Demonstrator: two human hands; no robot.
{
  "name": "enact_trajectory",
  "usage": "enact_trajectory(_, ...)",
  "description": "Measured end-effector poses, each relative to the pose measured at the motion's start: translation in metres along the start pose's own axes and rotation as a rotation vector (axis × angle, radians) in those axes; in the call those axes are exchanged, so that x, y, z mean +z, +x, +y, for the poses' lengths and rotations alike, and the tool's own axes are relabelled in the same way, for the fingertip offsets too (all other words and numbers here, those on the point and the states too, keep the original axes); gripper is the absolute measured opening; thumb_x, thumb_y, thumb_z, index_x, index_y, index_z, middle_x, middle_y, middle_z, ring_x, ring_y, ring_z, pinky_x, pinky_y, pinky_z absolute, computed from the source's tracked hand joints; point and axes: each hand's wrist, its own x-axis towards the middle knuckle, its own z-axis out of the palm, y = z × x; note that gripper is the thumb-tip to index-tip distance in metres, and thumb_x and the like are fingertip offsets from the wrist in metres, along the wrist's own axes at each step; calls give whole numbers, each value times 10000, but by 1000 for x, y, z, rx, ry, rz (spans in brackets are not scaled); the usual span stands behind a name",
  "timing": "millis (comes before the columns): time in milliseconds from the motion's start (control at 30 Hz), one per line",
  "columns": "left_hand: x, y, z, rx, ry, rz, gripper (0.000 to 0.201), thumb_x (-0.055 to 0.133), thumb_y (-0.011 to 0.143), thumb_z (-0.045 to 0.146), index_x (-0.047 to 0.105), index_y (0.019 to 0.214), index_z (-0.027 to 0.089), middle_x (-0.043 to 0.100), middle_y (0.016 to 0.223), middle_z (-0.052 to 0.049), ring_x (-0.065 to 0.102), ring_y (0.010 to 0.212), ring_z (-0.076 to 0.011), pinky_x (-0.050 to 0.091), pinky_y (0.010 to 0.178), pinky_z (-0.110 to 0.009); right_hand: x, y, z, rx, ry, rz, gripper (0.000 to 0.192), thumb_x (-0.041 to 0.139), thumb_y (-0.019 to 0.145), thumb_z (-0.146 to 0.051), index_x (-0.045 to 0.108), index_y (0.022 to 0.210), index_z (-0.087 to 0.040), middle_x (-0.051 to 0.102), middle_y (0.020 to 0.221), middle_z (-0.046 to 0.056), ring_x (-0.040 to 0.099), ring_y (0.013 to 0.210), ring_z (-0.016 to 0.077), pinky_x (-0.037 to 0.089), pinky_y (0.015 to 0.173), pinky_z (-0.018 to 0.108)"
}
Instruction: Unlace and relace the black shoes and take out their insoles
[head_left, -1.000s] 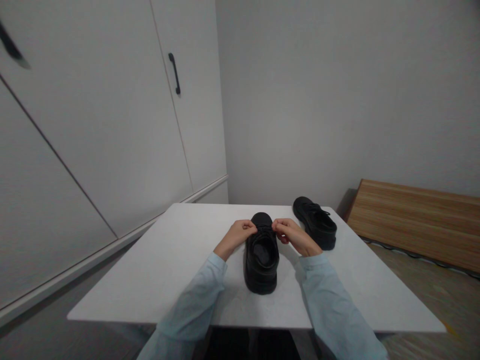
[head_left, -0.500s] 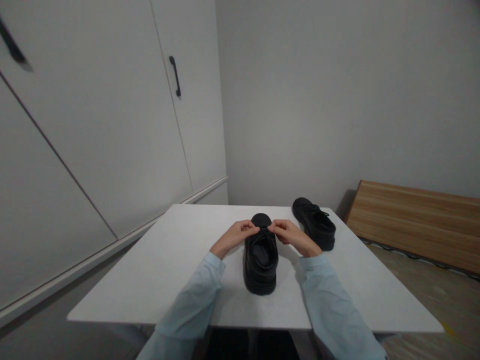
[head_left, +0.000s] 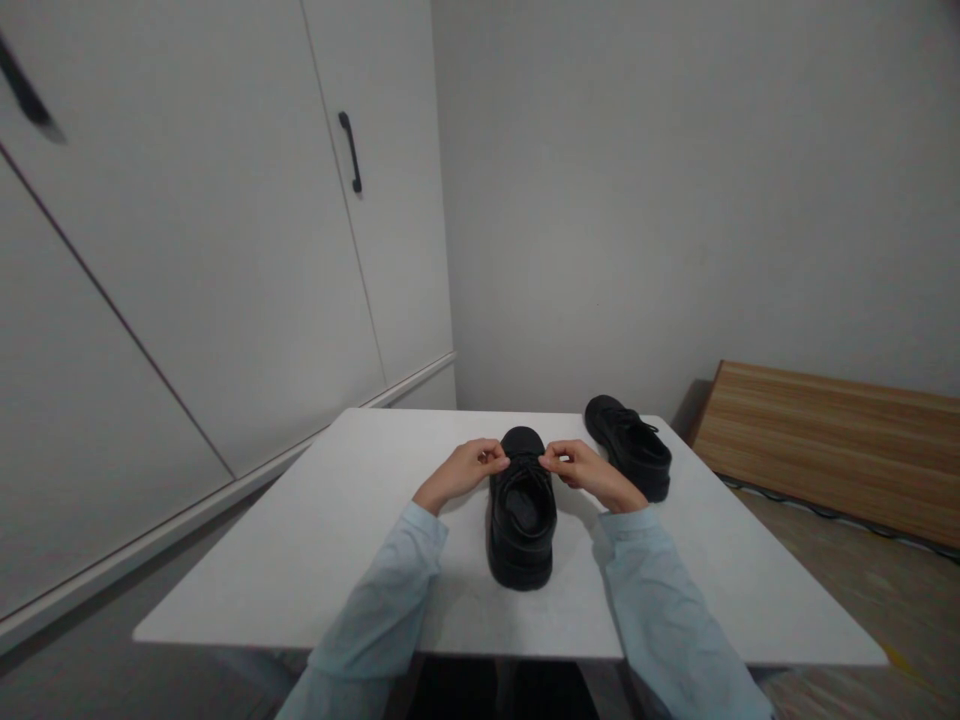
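A black lace-up shoe (head_left: 520, 555) stands upright on the white table, its toe pointing away from me and its heel nearest. My left hand (head_left: 472, 464) is closed in a pinch at the left side of the lacing. On the right side, my right hand (head_left: 574, 463) pinches in the same way with thumb and forefinger. Both hold the black shoelace (head_left: 526, 466), whose thin ends are hard to make out against the dark upper. The shoe's opening faces up toward me.
A second black shoe (head_left: 636, 450) with its lace tied rests at the table's far right. The white table (head_left: 300, 560) has its near edge in front of my body. White cabinets (head_left: 225, 200) line the left, and a wooden panel (head_left: 832, 440) leans by the wall at right.
My left hand has moved slightly left, away from the middle of the lacing. My right hand has shifted very little, and the shoes remain in place.
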Motion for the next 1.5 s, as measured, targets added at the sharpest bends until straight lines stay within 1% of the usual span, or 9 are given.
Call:
enact_trajectory(333, -4, -1, -5, 23, 111, -46, 273, 566, 770, 419, 599, 690, 161, 490, 713, 3, 465, 703, -139, 366, 668, -241, -1, -3, -2, 44, -33, 20, 377, 638, 712, -508, 524, 607, -164, 346, 518, -70, 276, 480, 66, 182, 445, 221)
enact_trajectory(567, -9, 0, -12, 9, 118, -82, 261, 591, 757, 423, 631, 700, 171, 489, 731, 0, 455, 723, -139, 368, 701, -242, -2, 0, 7, 89, -19, 37, 312, 652, 690, -439, 552, 598, -158, 368, 513, -62, 288, 489, 70, 187, 448, 218)
enact_trajectory(700, -11, -1, -14, -19, 92, -95, 259, 605, 745, 427, 644, 712, 173, 483, 745, -1, 454, 734, -140, 368, 701, -243, -3, 1, 10, 118, 11, 29, 305, 671, 665, -428, 552, 596, -155, 411, 535, -50, 297, 494, 66, 188, 446, 212)
enact_trajectory(867, -11, -2, -14, -22, 58, -97, 265, 621, 740, 436, 649, 712, 174, 504, 758, -6, 460, 747, -140, 374, 710, -244, -3, 0, 6, 116, 35, 10, 342, 687, 647, -447, 521, 561, -161, 368, 500, -67, 268, 481, 61, 170, 446, 218)
enact_trajectory(1000, -10, -2, -11, -12, 36, -110, 322, 621, 735, 485, 629, 689, 166, 501, 716, 1, 456, 716, -134, 360, 686, -239, -3, 0, 4, 137, 57, -20, 370, 693, 646, -467, 496, 563, -166, 357, 489, -75, 265, 469, 57, 153, 443, 217)
enact_trajectory(1167, -7, 0, -7, -9, -91, -166, 435, 617, 705, 586, 583, 668, 153, 513, 657, 6, 451, 656, -122, 358, 652, -241, -7, 2, 9, 118, 52, -52, 331, 680, 667, -447, 518, 606, -164, 391, 506, -70, 304, 453, 57, 170, 426, 212)
enact_trajectory(1267, -5, 2, -10, -24, -134, -134, 499, 569, 714, 645, 579, 681, 147, 526, 657, -1, 459, 649, -121, 371, 649, -243, -8, 4, 10, 95, -14, -46, 329, 655, 702, -463, 541, 627, -163, 408, 506, -64, 332, 449, 63, 203, 416, 209)
enact_trajectory(1367, -5, 4, -15, -51, -142, -37, 541, 492, 754, 665, 607, 724, 137, 533, 645, -5, 461, 620, -117, 378, 618, -238, -10, 5, 5, 63, -83, -5, 342, 632, 727, -487, 557, 659, -161, 437, 520, -53, 380, 454, 71, 257, 413, 207)
enact_trajectory(1500, -6, 4, -21, -88, -55, 90, 472, 521, 755, 599, 634, 737, 142, 584, 661, -21, 513, 637, -133, 405, 630, -244, -10, 3, -11, -24, -117, 166, 300, 625, 729, -463, 578, 767, -169, 537, 679, -4, 472, 532, 101, 341, 425, 213)
